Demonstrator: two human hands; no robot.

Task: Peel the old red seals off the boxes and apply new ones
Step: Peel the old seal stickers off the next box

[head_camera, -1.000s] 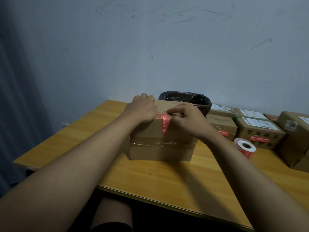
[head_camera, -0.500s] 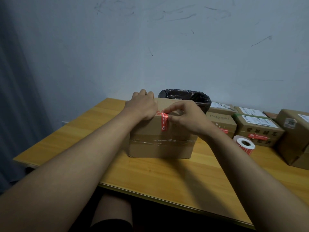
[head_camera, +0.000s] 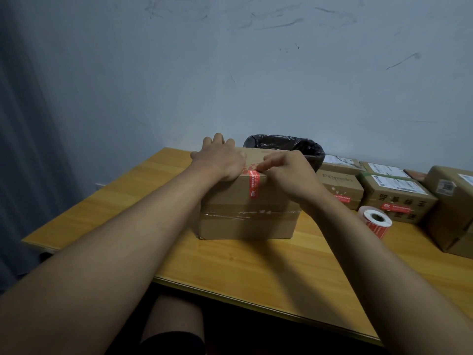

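Note:
A brown cardboard box [head_camera: 245, 221] stands on the wooden table [head_camera: 256, 265], with clear tape across its front. A red seal [head_camera: 254, 185] runs over the box's top front edge and down the front face. My left hand [head_camera: 220, 160] lies flat on the box's top left, pressing it down. My right hand [head_camera: 289, 172] rests on the top right, its thumb and fingertips pinched at the upper end of the red seal. A roll of new red seals [head_camera: 375, 221] lies on the table to the right of the box.
A bin lined with a black bag [head_camera: 289, 144] stands behind the box. To the right sit several smaller cardboard boxes [head_camera: 399, 198] with white labels and red seals. A larger box [head_camera: 453, 208] is at the far right edge. A wall is close behind.
My right hand's fingertips have slid from the front edge up onto the box top at the seal's upper end. The left hand has stayed in place.

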